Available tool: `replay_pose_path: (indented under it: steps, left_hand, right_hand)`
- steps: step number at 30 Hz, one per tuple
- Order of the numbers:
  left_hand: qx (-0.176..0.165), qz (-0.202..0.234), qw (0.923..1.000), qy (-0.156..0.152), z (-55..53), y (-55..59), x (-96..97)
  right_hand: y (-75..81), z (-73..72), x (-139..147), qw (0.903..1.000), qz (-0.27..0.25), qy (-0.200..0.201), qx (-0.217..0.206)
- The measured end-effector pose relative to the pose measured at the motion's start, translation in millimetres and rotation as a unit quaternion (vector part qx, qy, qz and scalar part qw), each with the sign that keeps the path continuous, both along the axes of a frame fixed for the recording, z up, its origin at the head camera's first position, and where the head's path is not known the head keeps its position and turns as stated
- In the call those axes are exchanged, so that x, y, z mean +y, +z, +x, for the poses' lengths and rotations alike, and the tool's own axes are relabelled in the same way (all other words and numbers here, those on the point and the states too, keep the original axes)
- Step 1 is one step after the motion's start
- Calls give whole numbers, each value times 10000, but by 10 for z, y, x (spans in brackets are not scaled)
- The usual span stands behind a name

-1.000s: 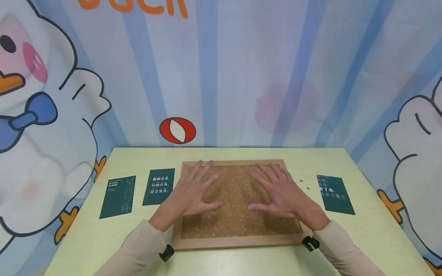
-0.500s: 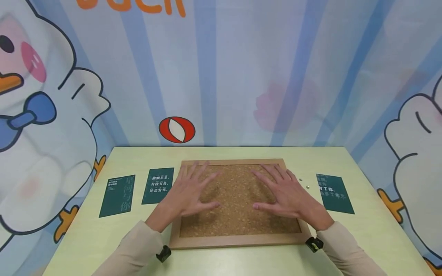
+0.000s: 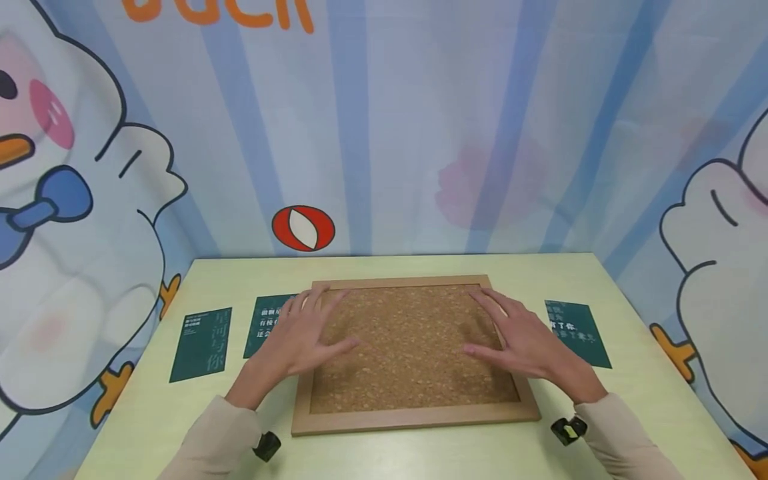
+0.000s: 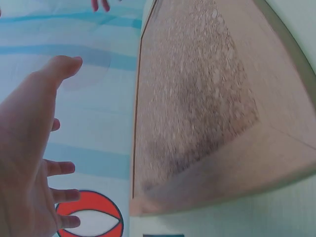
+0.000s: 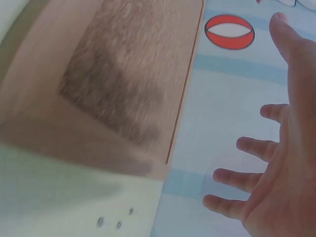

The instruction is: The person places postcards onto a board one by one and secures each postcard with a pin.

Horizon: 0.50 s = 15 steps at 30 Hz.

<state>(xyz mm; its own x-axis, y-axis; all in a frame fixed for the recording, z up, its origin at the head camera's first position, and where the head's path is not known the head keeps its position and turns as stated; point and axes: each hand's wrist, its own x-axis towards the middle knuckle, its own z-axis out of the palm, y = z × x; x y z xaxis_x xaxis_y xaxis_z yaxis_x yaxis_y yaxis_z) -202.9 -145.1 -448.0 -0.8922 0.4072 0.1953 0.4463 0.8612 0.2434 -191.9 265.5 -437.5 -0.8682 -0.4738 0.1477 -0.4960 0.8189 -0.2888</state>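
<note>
A cork board (image 3: 414,353) in a light wooden frame lies flat on the table, in the middle of the head view. My left hand (image 3: 295,333) hovers over its left edge with fingers spread, and nothing is in it. Over the right edge hangs my right hand (image 3: 522,333), also empty, thumb pointing inward. Both wrist views show air between the palms and the board, with the hands' shadows falling on the cork. The left hand partly covers a dark green card (image 3: 262,327) with white writing.
Another dark green card (image 3: 201,345) lies at the far left, and a third card (image 3: 579,333) beyond the right hand. Three small metallic studs (image 5: 118,224) sit on the pale table (image 3: 414,453) right of the board. A patterned curtain (image 3: 402,133) stands behind.
My hands have moved apart, the left one leftward and the right one rightward, from over the cork to the board's side edges. The board and cards stay in place.
</note>
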Motion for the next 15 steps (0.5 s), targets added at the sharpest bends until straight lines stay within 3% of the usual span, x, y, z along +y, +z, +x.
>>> replay_pose_path:
  steps: [8,15]
  left_hand:
    - [-408,308,9972,545,74,-101,-206]
    - [-718,696,9907,922,121,-208,-391]
  right_hand:
    - [-61,72,258,9964,-478,-503,-477]
    - [-153,123,453,9837,-1261,-796,-1009]
